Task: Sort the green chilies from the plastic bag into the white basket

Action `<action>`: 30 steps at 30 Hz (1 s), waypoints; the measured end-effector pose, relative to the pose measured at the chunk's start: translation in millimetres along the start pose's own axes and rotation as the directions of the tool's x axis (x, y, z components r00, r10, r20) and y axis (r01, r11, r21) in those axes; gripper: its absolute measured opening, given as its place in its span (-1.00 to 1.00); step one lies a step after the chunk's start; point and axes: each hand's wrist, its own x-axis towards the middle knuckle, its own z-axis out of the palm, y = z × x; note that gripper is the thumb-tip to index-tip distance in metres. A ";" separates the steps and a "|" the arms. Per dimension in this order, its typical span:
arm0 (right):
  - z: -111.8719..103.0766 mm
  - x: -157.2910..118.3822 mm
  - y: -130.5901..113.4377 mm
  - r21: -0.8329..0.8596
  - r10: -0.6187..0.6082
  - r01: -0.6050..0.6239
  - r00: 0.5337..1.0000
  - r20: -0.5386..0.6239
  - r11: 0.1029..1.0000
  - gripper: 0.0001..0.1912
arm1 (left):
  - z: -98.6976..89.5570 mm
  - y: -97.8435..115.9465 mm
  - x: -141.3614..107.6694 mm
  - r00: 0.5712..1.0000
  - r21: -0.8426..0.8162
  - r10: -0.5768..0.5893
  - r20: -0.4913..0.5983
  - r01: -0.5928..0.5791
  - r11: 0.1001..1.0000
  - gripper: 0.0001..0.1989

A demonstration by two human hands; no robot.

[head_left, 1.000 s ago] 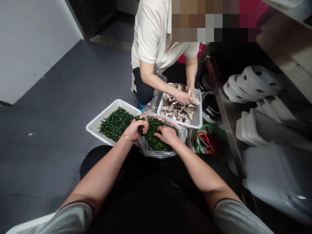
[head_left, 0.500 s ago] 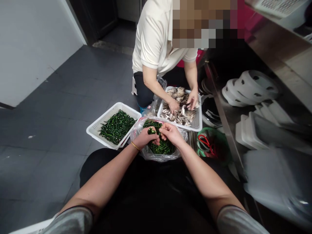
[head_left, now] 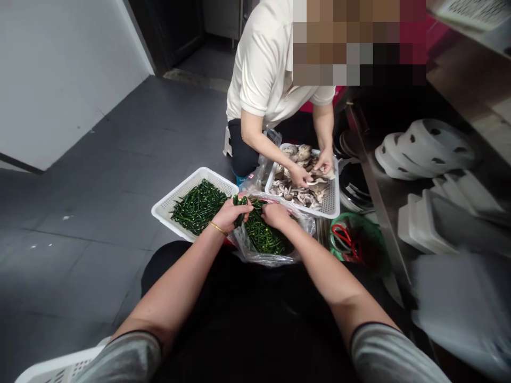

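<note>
Peppers (head_left: 240,208): 1 bunch, left hand (head_left: 227,214) grasping | right hand (head_left: 277,216) over 1 bag (head_left: 275,260), grip unclear | mushroom basket (head_left: 336,194): 1

Small bunch of green pods (head_left: 240,208): long, thin, shiny, held together in left hand (head_left: 228,214). Big messy pile (head_left: 199,206), dark green, in white basket (head_left: 170,202) on left. Loose pile (head_left: 262,237) in clear bag (head_left: 275,260), right of basket, right hand (head_left: 276,215) at far part.

open: floor (head_left: 99,170) left of greens basket (head_left: 166,203) | blocked: far-right edge of plastic bag (head_left: 273,259), by mushroom basket (head_left: 336,197), co-worker's hands (head_left: 299,175) above | right side: green tub (head_left: 372,229), metal shelf (head_left: 377,197)
</note>
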 end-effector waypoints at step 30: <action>-2.4 4.2 23.2 -0.080 -0.046 0.042 0.998 -0.046 0.996 -0.78 | 3.0 -1.0 -1.9 0.999 0.047 -0.028 0.037 0.026 0.999 -0.74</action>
